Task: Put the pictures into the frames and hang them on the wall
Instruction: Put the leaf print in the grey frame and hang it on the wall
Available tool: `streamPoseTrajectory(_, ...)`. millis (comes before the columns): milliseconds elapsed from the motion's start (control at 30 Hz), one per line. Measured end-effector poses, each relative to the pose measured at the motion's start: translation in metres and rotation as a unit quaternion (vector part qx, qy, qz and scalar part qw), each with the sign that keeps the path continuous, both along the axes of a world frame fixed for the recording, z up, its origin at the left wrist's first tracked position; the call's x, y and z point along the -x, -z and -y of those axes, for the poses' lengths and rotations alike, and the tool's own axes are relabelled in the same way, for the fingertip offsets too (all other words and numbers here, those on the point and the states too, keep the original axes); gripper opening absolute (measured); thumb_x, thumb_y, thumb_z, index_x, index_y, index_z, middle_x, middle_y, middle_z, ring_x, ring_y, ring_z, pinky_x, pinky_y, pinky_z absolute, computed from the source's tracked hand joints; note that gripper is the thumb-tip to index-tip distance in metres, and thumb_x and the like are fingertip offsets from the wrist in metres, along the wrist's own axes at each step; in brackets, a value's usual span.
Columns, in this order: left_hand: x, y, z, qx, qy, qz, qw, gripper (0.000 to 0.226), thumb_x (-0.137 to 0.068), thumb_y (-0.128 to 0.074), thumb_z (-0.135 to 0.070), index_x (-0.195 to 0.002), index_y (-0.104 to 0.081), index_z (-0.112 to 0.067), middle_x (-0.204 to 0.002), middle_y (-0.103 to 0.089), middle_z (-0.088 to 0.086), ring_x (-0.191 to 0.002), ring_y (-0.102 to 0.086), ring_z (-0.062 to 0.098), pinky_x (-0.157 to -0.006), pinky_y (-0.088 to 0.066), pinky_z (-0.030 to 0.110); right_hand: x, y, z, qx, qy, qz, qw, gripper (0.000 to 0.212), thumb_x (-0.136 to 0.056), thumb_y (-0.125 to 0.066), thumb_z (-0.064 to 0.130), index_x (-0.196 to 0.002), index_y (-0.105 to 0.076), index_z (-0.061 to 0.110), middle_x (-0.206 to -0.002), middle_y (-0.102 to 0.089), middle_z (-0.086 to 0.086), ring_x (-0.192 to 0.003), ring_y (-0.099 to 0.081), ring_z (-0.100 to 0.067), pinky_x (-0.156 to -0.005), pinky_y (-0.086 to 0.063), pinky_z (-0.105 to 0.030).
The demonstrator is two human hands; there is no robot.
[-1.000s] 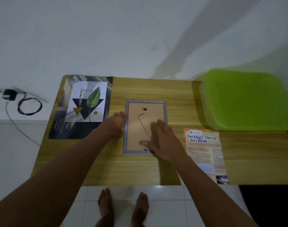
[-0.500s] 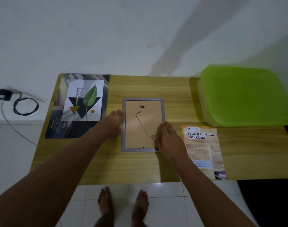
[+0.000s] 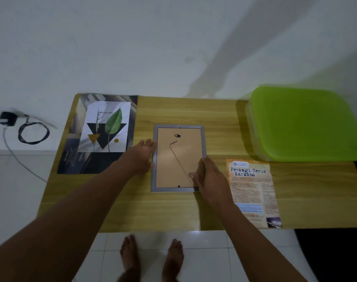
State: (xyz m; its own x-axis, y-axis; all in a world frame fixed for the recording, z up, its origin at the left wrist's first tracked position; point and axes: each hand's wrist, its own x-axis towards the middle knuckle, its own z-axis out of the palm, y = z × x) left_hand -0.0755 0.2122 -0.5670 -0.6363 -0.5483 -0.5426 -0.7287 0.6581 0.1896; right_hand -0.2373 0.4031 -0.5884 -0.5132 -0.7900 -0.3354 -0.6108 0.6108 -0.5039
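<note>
A grey picture frame [image 3: 178,159] lies face down in the middle of the wooden table [image 3: 173,210], its brown backing board and small hanger facing up. My left hand [image 3: 141,157] rests against the frame's left edge with fingers straight. My right hand [image 3: 209,178] holds the lower right edge, thumb on the backing and fingers over the rim. A leaf picture [image 3: 106,127] lies on a dark poster [image 3: 72,159] at the table's left. To the right of the frame lies an orange leaflet [image 3: 252,192].
A box with a green lid [image 3: 303,123] stands at the back right of the table. The white wall [image 3: 173,47] rises just behind the table. A charger and coiled cable [image 3: 31,133] hang on the left. My bare feet [image 3: 151,259] stand on white tiles below the front edge.
My right hand slid off the middle of the backing to the frame's right edge and took hold of it. My left hand stayed at the left edge.
</note>
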Motion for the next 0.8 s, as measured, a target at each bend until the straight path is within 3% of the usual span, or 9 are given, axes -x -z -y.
streamPoseTrajectory(100, 0.000, -0.001, 0.000, 0.004, 0.009, 0.000, 1.000, 0.082, -0.095, -0.057, -0.028, -0.155, -0.004, -0.012, -0.162, -0.003, 0.008, -0.149, -0.006, 0.028, -0.118, -0.022, 0.047, 0.000, -0.001, 0.000, 0.002, -0.003, 0.004, 1.000, 0.072, -0.094, -0.057, 0.049, -0.149, -0.027, 0.014, -0.147, -0.045, -0.014, -0.126, -0.052, -0.033, -0.102, -0.047, -0.048)
streamPoseTrajectory(233, 0.000, -0.002, 0.000, 0.006, 0.010, -0.002, 1.000, 0.082, -0.095, -0.058, -0.027, -0.154, -0.004, -0.011, -0.162, -0.003, 0.009, -0.148, -0.007, 0.028, -0.118, -0.023, 0.046, 0.001, -0.006, 0.001, -0.008, -0.049, -0.024, 0.998, 0.067, -0.098, -0.052, 0.044, -0.150, -0.029, 0.010, -0.158, -0.029, -0.013, -0.138, -0.040, -0.031, -0.108, -0.039, -0.044)
streamPoseTrajectory(433, 0.002, -0.004, -0.002, 0.008, 0.014, 0.004, 1.000, 0.081, -0.095, -0.057, -0.026, -0.154, -0.005, -0.010, -0.162, -0.005, 0.009, -0.147, -0.012, 0.028, -0.116, -0.027, 0.047, 0.006, -0.009, 0.006, -0.049, -0.107, -0.069, 0.991, 0.062, -0.101, -0.045, 0.042, -0.149, -0.028, 0.006, -0.160, -0.022, -0.016, -0.134, -0.045, -0.034, -0.103, -0.043, -0.042)
streamPoseTrajectory(633, 0.003, -0.003, -0.001, 0.017, 0.022, 0.006, 1.000, 0.081, -0.095, -0.056, -0.028, -0.154, -0.004, -0.010, -0.162, -0.005, 0.010, -0.147, -0.012, 0.028, -0.116, -0.026, 0.044, 0.011, -0.013, 0.010, -0.075, -0.154, -0.107, 0.979, 0.060, -0.102, -0.045, 0.039, -0.148, -0.031, 0.003, -0.155, -0.032, -0.019, -0.125, -0.052, -0.032, -0.100, -0.044, -0.037)
streamPoseTrajectory(733, 0.002, -0.001, 0.001, 0.016, 0.021, 0.002, 1.000, 0.081, -0.095, -0.056, -0.028, -0.154, -0.004, -0.010, -0.162, -0.005, 0.010, -0.147, -0.011, 0.028, -0.116, -0.027, 0.044, 0.018, -0.018, 0.013, -0.025, -0.122, -0.094, 0.988, 0.047, -0.100, -0.047, 0.045, -0.126, -0.051, 0.007, -0.125, -0.060, -0.014, -0.105, -0.063, -0.028, -0.080, -0.050, -0.034)
streamPoseTrajectory(800, 0.001, 0.002, 0.002, 0.020, 0.020, -0.003, 1.000, 0.082, -0.094, -0.057, -0.028, -0.154, -0.005, -0.010, -0.162, -0.006, 0.010, -0.148, -0.011, 0.028, -0.115, -0.028, 0.045, 0.026, -0.021, 0.026, 0.017, -0.108, -0.096, 0.989, 0.044, -0.099, -0.049, 0.044, -0.123, -0.050, 0.007, -0.121, -0.059, -0.012, -0.107, -0.061, -0.028, -0.078, -0.048, -0.032)
